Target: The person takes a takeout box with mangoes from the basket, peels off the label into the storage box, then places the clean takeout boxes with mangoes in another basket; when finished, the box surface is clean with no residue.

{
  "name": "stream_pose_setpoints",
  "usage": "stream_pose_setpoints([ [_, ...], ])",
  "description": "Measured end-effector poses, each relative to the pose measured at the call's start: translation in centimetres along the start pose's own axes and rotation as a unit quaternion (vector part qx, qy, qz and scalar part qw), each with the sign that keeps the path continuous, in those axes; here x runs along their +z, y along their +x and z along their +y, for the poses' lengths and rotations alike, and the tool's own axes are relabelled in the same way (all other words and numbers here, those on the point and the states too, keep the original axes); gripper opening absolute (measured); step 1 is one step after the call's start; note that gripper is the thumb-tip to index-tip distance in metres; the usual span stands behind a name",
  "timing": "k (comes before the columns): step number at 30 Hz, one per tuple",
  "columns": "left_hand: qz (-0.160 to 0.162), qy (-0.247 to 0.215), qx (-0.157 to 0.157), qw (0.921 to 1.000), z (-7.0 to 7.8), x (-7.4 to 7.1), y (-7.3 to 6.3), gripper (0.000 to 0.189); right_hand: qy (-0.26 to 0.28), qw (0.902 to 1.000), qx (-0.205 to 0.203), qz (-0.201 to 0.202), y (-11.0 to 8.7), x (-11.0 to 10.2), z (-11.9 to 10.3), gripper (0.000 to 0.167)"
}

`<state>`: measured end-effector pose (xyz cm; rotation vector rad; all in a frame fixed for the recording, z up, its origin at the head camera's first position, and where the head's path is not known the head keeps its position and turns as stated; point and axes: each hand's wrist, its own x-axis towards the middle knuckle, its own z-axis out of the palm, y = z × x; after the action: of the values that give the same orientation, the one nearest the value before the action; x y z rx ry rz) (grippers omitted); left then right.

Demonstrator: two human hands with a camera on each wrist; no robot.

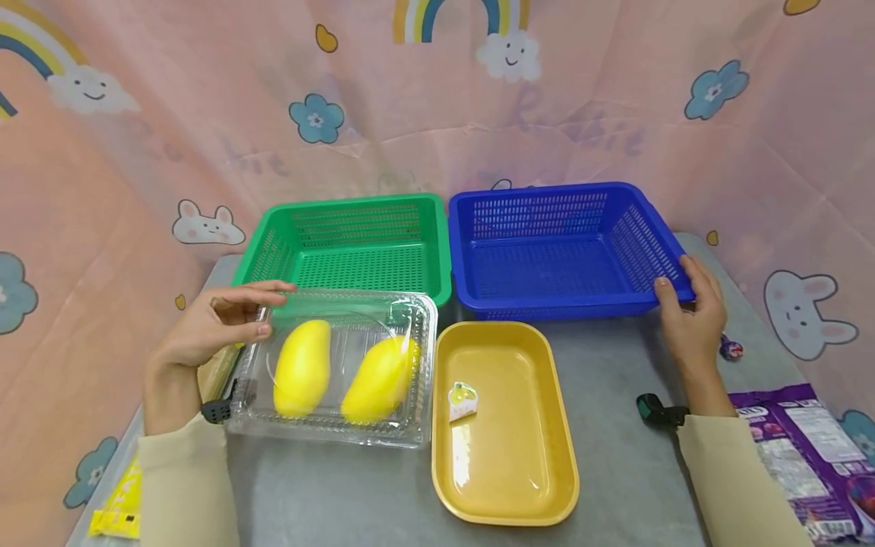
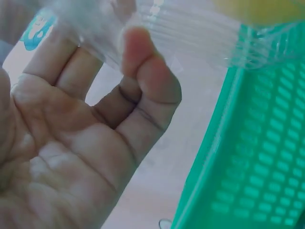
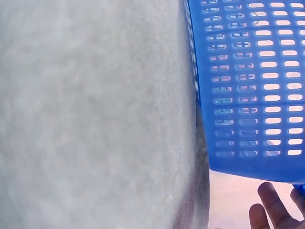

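Note:
My left hand (image 1: 194, 330) pinches the left edge of a clear plastic clamshell box (image 1: 335, 434). Two yellow mangoes (image 1: 302, 368) show through its lid. The box is tilted and overlaps the front of the green basket (image 1: 444, 251) in the head view. In the left wrist view, curled fingers (image 2: 150, 76) meet the clear plastic. My right hand (image 1: 693, 319) grips the front right corner of the blue basket (image 1: 557, 308), thumb on the rim. The right wrist view has the basket's slotted side (image 3: 257, 98), with fingertips (image 3: 268, 193) just below it.
A tan tray (image 1: 513, 471) with a small fruit sticker (image 1: 462, 401) lies in front of the baskets on the grey table (image 1: 328, 494). At right are a purple bag (image 1: 800, 448) and a wrapped lollipop (image 1: 731, 349). A yellow packet (image 1: 118, 505) lies at left, and a printed curtain (image 1: 410, 99) hangs behind.

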<state>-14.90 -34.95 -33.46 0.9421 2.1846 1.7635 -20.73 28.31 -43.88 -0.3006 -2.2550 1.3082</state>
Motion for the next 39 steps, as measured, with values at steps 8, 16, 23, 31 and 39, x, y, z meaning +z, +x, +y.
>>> stream_pose_setpoints([
  [8,-0.001,-0.012,-0.004,0.9999,0.6,0.3,2.6,0.045,0.005,1.0000,-0.005,0.003,-0.1,-0.1,0.0,0.051],
  [16,0.036,-0.044,0.007,0.9984,1.4,1.3,6.6,0.042,-0.001,1.0000,-0.002,0.007,-0.3,-0.2,-0.1,0.050],
  [23,0.078,-0.032,0.015,0.9963,1.3,2.6,10.6,0.038,0.003,0.9999,-0.012,0.010,-0.3,-0.2,-0.1,0.050],
  [31,0.099,0.001,0.020,0.9949,1.4,4.6,14.6,0.033,0.004,0.9999,-0.009,0.007,-0.3,-0.2,-0.3,0.050],
  [39,0.087,-0.013,0.012,0.9961,0.6,6.2,18.3,0.036,-0.001,0.9999,-0.010,0.010,-0.1,-0.3,0.0,0.049],
])
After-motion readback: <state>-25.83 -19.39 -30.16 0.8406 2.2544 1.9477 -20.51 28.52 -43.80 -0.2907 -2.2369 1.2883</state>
